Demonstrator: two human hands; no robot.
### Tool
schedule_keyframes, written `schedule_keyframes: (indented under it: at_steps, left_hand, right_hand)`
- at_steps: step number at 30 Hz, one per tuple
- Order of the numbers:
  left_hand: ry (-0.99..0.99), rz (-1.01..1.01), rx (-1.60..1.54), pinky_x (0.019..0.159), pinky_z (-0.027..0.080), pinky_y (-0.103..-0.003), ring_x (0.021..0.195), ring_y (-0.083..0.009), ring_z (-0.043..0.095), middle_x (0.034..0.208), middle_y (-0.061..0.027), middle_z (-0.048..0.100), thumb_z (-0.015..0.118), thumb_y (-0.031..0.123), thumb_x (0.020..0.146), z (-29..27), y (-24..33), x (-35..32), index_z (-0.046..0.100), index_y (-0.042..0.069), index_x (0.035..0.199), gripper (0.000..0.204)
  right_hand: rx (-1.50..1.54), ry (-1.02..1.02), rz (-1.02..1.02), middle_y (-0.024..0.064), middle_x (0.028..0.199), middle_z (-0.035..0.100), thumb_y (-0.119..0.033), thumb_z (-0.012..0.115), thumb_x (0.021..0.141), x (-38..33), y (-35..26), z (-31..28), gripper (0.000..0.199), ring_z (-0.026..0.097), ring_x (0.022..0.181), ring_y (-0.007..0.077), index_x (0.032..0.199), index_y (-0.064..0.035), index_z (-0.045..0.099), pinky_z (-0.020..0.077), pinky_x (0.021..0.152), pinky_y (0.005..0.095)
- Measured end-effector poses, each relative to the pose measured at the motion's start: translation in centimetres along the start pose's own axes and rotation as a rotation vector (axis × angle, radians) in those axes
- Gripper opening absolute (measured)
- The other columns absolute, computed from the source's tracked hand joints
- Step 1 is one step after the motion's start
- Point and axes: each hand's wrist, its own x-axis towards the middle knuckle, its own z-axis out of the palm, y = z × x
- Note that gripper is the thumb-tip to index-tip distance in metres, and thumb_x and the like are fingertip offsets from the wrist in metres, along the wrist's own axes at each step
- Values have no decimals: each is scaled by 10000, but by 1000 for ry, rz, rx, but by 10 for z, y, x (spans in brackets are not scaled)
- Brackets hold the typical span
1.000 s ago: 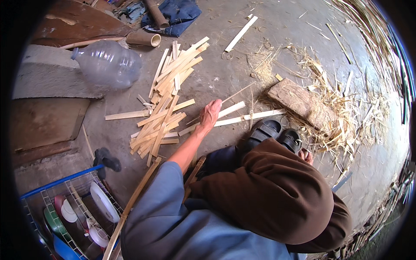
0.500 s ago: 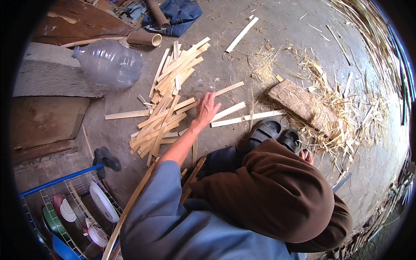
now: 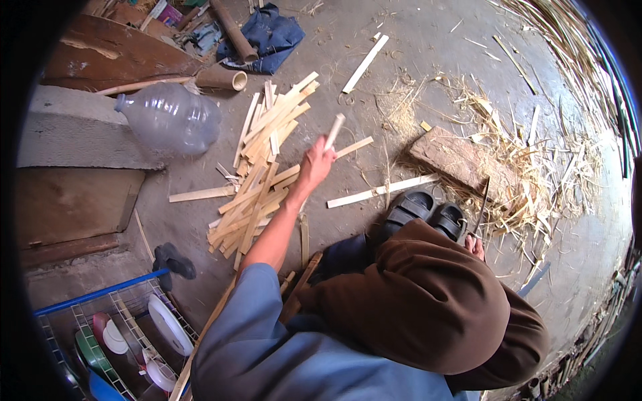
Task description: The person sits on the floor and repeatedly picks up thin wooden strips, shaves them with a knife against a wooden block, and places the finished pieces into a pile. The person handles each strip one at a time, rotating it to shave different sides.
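Note:
My left hand (image 3: 315, 165) is closed around a pale bamboo strip (image 3: 336, 128), whose upper end sticks up past the fingers. Beneath and beside that hand, a heap of cut bamboo strips (image 3: 257, 190) lies criss-crossed on the floor. Another bamboo strip (image 3: 354, 147) reaches out to the right from behind the hand, and a longer pale one (image 3: 381, 190) rests before the sandals. Beside the brown cloth over my lap (image 3: 428, 294), my right hand (image 3: 475, 247) shows only in part. It grips a knife (image 3: 483, 204) with a thin dark blade pointing up, its handle hidden.
A brown block (image 3: 461, 160) lies among curled shavings (image 3: 535, 194), ahead of black sandals (image 3: 411, 204). At left stand a large clear plastic bottle (image 3: 170, 117) and a wire rack (image 3: 110, 301) of dishes. Bamboo tubes (image 3: 224, 79) and dark blue cloth (image 3: 267, 37) lie farther off.
My left hand has closed on one pale bamboo strip and lifted it off the floor, turning it upright. The knife blade in my right hand has come into sight above the lap.

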Motion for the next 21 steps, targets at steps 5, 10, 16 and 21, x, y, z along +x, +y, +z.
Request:
schedule_keyframes:
  at_steps: [5, 10, 16, 21]
  left_hand:
    - [-28, -97, -966, 841, 521, -372, 794, -135, 560, 881, -4, 524, 450, 274, 1046, -49, 114, 47, 492, 63, 1329, 355]
    - [-2, 43, -995, 920, 541, -487, 949, -242, 619, 998, -52, 570, 635, 274, 979, 30, 182, 63, 524, 54, 1167, 310]
    - [-160, 19, -955, 868, 562, -469, 1026, -264, 656, 1060, -100, 627, 642, 230, 975, 162, 205, 50, 510, 52, 1171, 295]
    - [-90, 102, -878, 964, 496, -417, 1071, -257, 636, 1110, -140, 647, 533, 297, 1019, 176, 243, 35, 502, 39, 1229, 334]
  right_hand:
    - [227, -12, 160, -48, 580, 407, -334, 603, 996, -13, -44, 12, 235, 391, 458, 55, 1005, -115, 517, 305, 417, 245]
    - [339, -43, 87, -23, 615, 456, -319, 584, 1008, -25, -99, 8, 221, 462, 500, 84, 985, -115, 502, 387, 445, 246]
    - [416, 219, -25, 32, 699, 595, -237, 581, 1002, -61, -161, 12, 396, 570, 607, 122, 1292, 23, 506, 483, 556, 292]
    - [23, 184, -39, 199, 733, 628, -284, 551, 1009, -79, -156, 3, 346, 642, 677, 293, 1242, -33, 501, 485, 613, 403]
